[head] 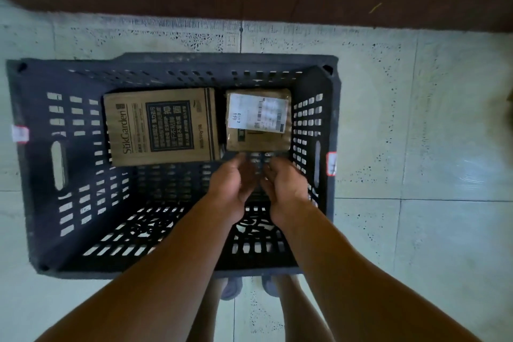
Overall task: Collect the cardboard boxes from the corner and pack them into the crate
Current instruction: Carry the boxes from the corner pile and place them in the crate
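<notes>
Two boxes lie in the crate [36, 147]: big box [161, 126] at 11 o'clock, small box [258, 119] at 1 o'clock. Left hand [233, 183] and right hand [283, 186] hang loose, holding nothing. More boxes may be left; I can't tell.

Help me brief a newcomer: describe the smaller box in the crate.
Look inside the dark plastic crate on the tiled floor. Two boxes lie by its far wall. Yours is the smaller box on the right, with a white label, unlike the printed box.

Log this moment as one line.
phase: packing; crate: printed box and labelled box side by side at far wall; left hand: open, empty; right hand: open, empty; both near labelled box
</notes>
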Available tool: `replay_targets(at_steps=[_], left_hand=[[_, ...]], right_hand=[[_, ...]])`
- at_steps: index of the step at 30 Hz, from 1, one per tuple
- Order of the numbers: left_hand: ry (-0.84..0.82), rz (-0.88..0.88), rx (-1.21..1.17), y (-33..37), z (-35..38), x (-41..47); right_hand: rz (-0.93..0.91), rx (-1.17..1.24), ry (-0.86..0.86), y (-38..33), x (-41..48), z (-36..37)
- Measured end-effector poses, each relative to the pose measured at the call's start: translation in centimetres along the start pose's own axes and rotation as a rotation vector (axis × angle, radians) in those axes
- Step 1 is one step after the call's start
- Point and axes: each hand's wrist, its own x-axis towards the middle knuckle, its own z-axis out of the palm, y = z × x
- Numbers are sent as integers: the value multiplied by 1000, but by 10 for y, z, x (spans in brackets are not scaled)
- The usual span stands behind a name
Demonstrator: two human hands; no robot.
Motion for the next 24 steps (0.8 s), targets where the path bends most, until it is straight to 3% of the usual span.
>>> replay_targets(at_steps=[7, 15, 20, 24], left_hand=[[-14, 161, 185, 21, 25, -120], [-195, 182, 345, 15, 85, -261], [-356, 246, 606, -21, 119, -342], [-393, 222, 662, -56, 142, -400]], right_hand=[[-147, 117, -140, -32, -124, -53], [-281, 133, 83, -66, -251, -184], [-297, 295, 155, -43, -325, -256], [-298, 388, 149, -19, -379, -309]])
